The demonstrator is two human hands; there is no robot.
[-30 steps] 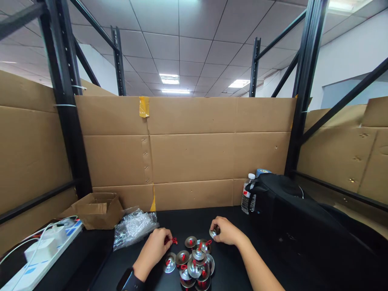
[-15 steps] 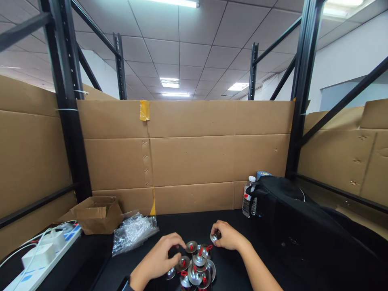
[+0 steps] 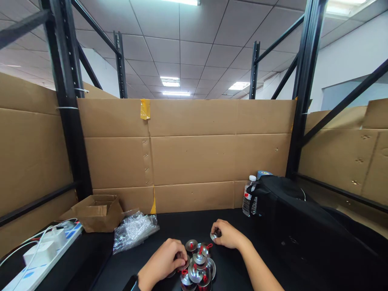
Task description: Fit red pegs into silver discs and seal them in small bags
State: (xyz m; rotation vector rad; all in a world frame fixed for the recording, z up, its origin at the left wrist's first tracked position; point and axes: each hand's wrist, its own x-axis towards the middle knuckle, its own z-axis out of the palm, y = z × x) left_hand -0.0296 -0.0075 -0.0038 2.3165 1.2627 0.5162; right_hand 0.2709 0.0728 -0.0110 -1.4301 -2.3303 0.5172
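Observation:
A pile of small silvery finger cymbals [image 3: 195,273] with red cords lies on the black tabletop, several stacked and overlapping. My left hand [image 3: 165,260] is at the pile's left side, thumb and fingers closed on the rim of one finger cymbal [image 3: 182,266] that they partly cover. Just behind the pile, another finger cymbal [image 3: 191,245] shows its red cord in the middle. Apart from the pile, to its right, my right hand [image 3: 227,234] pinches a single finger cymbal [image 3: 214,235] by its edge, most of it hidden by the fingers.
A clear plastic bag [image 3: 136,232] and an open cardboard box [image 3: 97,212] are at the left, beside a white power strip [image 3: 45,258] with plugs. On the right stand a water bottle [image 3: 249,197] and a large black bag [image 3: 306,230]. Cardboard [image 3: 194,157] walls the back.
My left hand has shifted right and its fingers have closed on a cymbal at the pile's left side. My right hand stays almost in place with its cymbal.

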